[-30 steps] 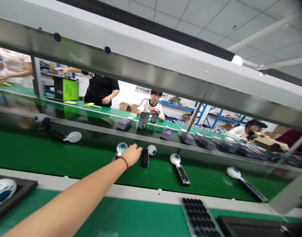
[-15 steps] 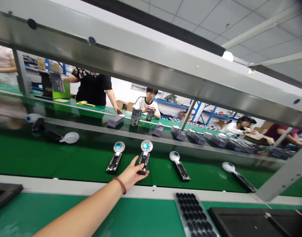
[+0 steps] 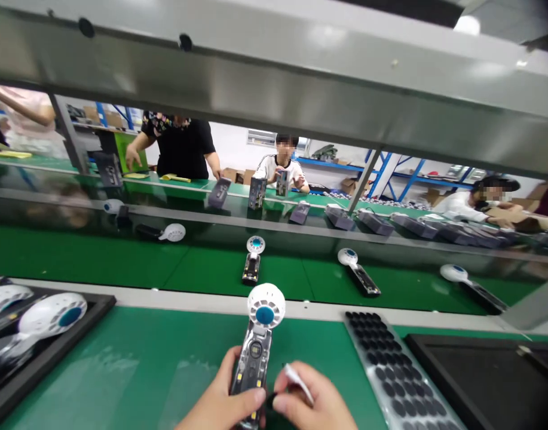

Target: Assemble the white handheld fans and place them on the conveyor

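Three handheld fans lie on the green conveyor belt (image 3: 121,263) beyond the green bench mat (image 3: 134,358). Black tray (image 3: 76,325) of fan heads sits left of the handheld fan (image 3: 258,340); left hand (image 3: 224,403) grips its handle, right hand (image 3: 312,403) pinches a small white piece (image 3: 296,379) beside it. Sheet of black pads (image 3: 390,370) right, co-workers behind the belt.

You've pulled your left hand (image 3: 231,399) back from the green conveyor belt (image 3: 121,263), bringing one white-headed, clear-handled handheld fan (image 3: 258,346) over the near bench; your right hand (image 3: 312,401) has joined it.
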`<state>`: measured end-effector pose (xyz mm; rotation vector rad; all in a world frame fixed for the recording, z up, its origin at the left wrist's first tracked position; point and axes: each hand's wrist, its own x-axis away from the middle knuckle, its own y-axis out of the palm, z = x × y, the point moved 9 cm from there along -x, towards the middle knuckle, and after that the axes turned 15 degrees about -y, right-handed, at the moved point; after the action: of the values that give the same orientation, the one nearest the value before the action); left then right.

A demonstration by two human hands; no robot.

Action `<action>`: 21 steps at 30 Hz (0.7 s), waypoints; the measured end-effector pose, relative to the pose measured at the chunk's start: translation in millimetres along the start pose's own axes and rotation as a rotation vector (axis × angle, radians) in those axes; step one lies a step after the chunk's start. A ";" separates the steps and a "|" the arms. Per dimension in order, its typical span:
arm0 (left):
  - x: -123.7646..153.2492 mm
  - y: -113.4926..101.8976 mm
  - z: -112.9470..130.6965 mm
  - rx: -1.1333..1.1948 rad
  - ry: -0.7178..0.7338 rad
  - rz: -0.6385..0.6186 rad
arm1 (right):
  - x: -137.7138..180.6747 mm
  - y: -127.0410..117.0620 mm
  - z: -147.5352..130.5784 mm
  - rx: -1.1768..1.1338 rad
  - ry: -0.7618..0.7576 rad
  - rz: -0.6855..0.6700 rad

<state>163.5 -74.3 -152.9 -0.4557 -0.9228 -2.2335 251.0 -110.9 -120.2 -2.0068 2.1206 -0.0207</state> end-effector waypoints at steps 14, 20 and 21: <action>1.1 1.4 -8.9 -0.707 0.055 0.137 | 9.7 -40.6 -24.4 -0.121 0.021 0.558; 4.1 -3.5 -8.4 -0.641 0.076 0.222 | 7.2 -26.8 -42.1 0.307 -0.117 0.351; 5.2 -4.1 -6.5 -0.622 0.093 0.251 | 7.6 -24.2 -42.7 0.342 -0.123 0.337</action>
<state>156.5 -79.2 -156.6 -0.6917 -0.0908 -2.2484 267.3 -126.0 -75.8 -1.4115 2.1734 -0.1860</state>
